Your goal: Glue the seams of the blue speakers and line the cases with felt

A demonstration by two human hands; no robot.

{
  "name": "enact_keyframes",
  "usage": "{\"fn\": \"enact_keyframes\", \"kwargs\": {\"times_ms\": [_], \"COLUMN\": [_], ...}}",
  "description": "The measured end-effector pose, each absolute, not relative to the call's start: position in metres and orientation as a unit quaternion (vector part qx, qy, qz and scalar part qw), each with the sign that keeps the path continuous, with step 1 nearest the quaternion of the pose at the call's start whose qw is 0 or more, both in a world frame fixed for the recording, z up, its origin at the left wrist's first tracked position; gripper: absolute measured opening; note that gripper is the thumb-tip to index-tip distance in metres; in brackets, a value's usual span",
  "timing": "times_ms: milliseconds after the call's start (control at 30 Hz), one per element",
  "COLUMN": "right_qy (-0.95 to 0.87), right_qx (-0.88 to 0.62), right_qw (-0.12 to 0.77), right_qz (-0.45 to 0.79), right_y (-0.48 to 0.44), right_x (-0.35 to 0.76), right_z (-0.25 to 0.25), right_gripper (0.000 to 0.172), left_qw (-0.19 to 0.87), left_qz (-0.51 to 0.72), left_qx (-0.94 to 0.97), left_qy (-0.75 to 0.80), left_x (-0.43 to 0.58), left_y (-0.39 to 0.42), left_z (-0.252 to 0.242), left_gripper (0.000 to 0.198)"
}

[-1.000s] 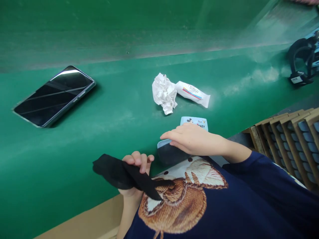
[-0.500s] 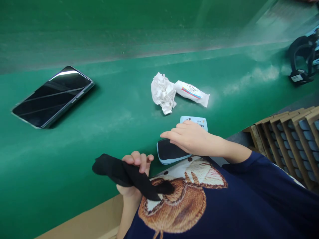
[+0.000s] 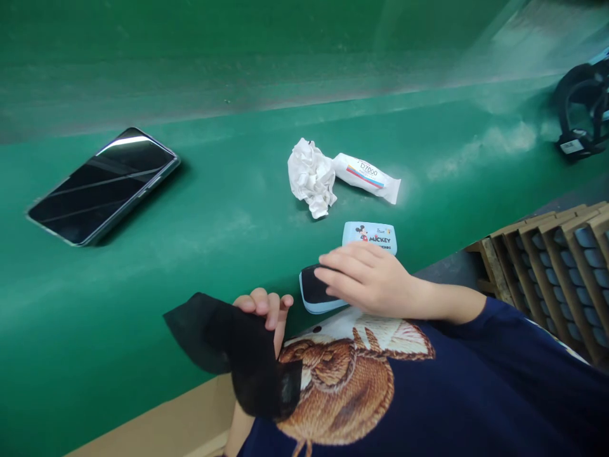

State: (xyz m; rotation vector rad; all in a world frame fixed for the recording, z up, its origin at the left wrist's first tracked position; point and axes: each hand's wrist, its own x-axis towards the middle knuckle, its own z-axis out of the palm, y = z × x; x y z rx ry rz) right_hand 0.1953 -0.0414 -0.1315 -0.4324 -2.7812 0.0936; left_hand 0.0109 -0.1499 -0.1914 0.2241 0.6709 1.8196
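Note:
My left hand [image 3: 266,308] is closed on a soft black cloth [image 3: 223,336], which hangs from the fingers toward the left and down over the shirt. My right hand [image 3: 368,279], fingers stretched out side by side, lies over a light-blue item with a black face [image 3: 314,287], covering its right part. Just behind that hand shows a light-blue piece printed with a cartoon mouse and "MICKEY" [image 3: 373,231]. Whether the two light-blue pieces are joined is hidden by the hand.
Beyond my hands, a crumpled white tissue [image 3: 311,178] touches a white tube marked "D7000" [image 3: 366,178]. A dark-screened phone [image 3: 104,187] lies at left on the green surface [image 3: 214,190]. At right are a black strapped item [image 3: 575,114] and cardboard dividers [image 3: 552,266].
The black cloth has spread out and dropped lower in my left hand. My right hand has shifted slightly down, its fingers now flatter, uncovering more of the MICKEY print.

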Motion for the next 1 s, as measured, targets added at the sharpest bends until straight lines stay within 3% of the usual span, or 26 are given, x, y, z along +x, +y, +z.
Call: {"fn": "enact_keyframes", "kwargs": {"times_ms": [233,433,1000], "right_qy": [-0.991,-0.99,-0.989], "right_qx": [-0.116,-0.115,-0.102], "right_qw": [0.059,0.078,0.105], "right_qz": [0.042,0.009,0.022], "right_y": [-0.062,-0.061,-0.065], "right_x": [0.207,0.206,0.208], "right_z": [-0.153,-0.159,-0.161], "right_gripper": [0.058,0.038,0.036], "left_qw": [0.567,0.569,0.567], "left_qz": [0.76,0.759,0.762], "left_qx": [0.104,0.105,0.096], "left_qy": [0.3,0.3,0.298], "left_x": [0.01,0.009,0.01], "left_y": [-0.143,-0.147,-0.15], "left_z": [-0.187,-0.191,-0.193], "left_gripper": [0.017,0.017,0.014]}}
